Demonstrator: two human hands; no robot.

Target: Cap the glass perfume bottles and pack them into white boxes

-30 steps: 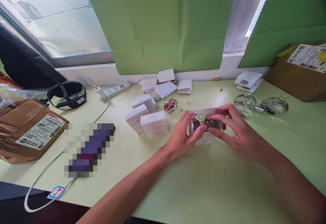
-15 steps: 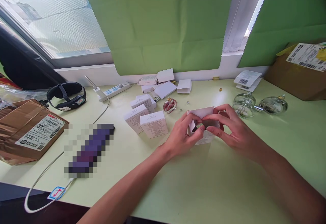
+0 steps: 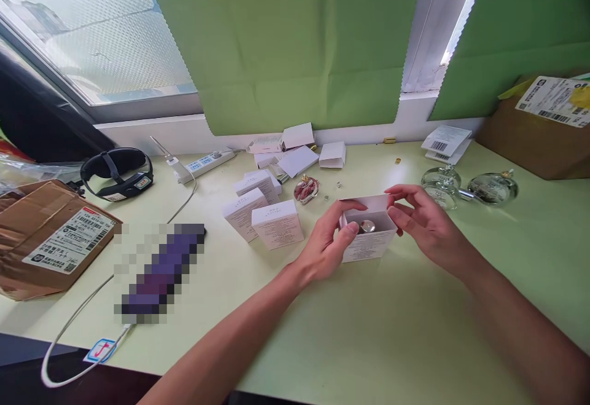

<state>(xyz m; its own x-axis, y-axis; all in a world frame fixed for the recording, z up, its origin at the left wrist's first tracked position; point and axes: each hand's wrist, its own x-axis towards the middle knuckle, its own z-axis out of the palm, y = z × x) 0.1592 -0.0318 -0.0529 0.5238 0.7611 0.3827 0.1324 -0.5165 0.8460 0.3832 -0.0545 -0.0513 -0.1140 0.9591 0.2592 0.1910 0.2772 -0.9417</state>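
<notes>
A small white carton (image 3: pixel 369 244) stands open on the pale green table (image 3: pixel 369 331). Inside it sits a bottle, of which only the round silver cap (image 3: pixel 367 227) shows. My left hand (image 3: pixel 329 242) grips the carton's left side, thumb on its front. My right hand (image 3: pixel 421 224) touches the carton's right rim and the raised back flap with its fingertips.
Three shut white cartons (image 3: pixel 262 214) stand left of my hands, with a small red bottle (image 3: pixel 306 189) behind. Two clear glass bottles (image 3: pixel 470 187) lie at right. Loose white boxes (image 3: pixel 299 147) and a power strip (image 3: pixel 205 163) line the sill. Cardboard parcels (image 3: pixel 50 239) sit at both sides.
The bottle with the silver cap, held above the carton a second ago, has gone down inside it. My fingers have drawn back to the carton's sides and flap.
</notes>
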